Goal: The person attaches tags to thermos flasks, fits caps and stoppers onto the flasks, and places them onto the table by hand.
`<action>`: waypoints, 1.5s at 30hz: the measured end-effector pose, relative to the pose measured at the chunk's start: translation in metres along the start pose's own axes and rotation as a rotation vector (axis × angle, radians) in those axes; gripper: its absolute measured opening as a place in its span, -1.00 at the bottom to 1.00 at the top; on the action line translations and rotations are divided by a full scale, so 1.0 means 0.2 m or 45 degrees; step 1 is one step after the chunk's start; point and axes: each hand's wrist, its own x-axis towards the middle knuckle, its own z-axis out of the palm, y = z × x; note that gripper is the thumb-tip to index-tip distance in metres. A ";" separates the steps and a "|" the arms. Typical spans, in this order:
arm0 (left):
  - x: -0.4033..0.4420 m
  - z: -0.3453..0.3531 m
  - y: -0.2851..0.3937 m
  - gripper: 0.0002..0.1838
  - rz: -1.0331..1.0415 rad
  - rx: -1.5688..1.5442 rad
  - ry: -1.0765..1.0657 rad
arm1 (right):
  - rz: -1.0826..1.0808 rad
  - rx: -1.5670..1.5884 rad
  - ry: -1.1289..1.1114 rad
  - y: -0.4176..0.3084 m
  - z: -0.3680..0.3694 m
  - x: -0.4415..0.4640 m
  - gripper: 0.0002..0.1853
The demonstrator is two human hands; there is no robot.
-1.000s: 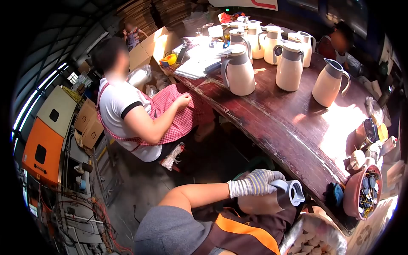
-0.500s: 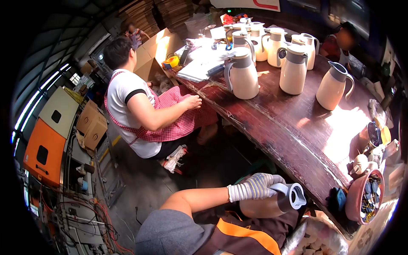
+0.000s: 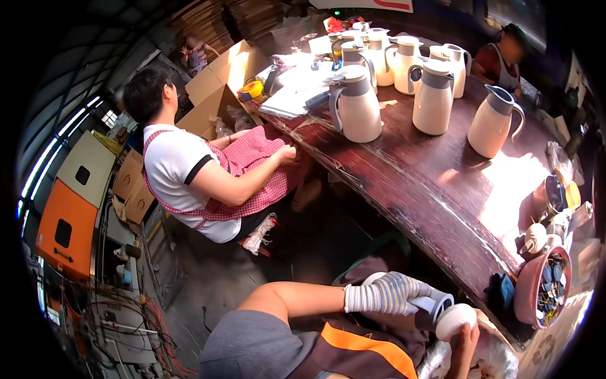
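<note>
My left hand [image 3: 394, 294], in a striped knit glove, is closed around the handle of a jug [image 3: 435, 304] with a grey collar. The jug lies tilted over my lap, its mouth facing right; my hand and forearm hide part of its body. My bare right hand [image 3: 466, 344] grips a smooth, rounded white piece [image 3: 455, 321] right at the jug's mouth. Whether the piece touches the rim I cannot tell. Below my right hand is a clear plastic bag [image 3: 495, 360] with pale pieces in it.
Several cream jugs with grey tops, one jug [image 3: 495, 123] nearest, stand on the dark wooden table [image 3: 404, 189]. A pink basin [image 3: 527, 297] of small dark parts sits at its right corner. A co-worker [image 3: 196, 170] in a checked apron sits left; another person [image 3: 502, 60] is across.
My right hand has come into view with the white piece, up to the jug's mouth. The jug and my left hand have shifted slightly. The co-worker on the left leans further left.
</note>
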 end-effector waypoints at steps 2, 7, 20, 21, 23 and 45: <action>-0.02 0.02 -0.01 -0.51 0.019 0.054 -0.043 | 0.093 -0.273 -0.258 0.00 -0.03 0.13 -0.47; -0.05 0.01 -0.01 -0.52 -0.105 -0.027 0.034 | -0.076 -0.772 -0.080 -0.27 0.23 0.11 -0.37; -0.02 -0.07 -0.10 -0.45 -0.037 -0.080 -0.069 | -0.836 -1.229 -0.181 -0.23 0.42 0.12 -0.14; -0.02 -0.09 -0.12 -0.48 0.002 -0.058 -0.053 | -0.911 -1.237 -0.253 -0.25 0.43 0.12 -0.15; 0.00 -0.12 -0.13 -0.49 0.012 -0.018 -0.046 | -1.060 -1.308 -0.334 -0.28 0.46 0.13 -0.21; 0.06 -0.06 -0.09 -0.45 -0.177 0.043 -0.336 | -0.421 -1.265 -0.125 -0.19 0.41 0.24 -0.36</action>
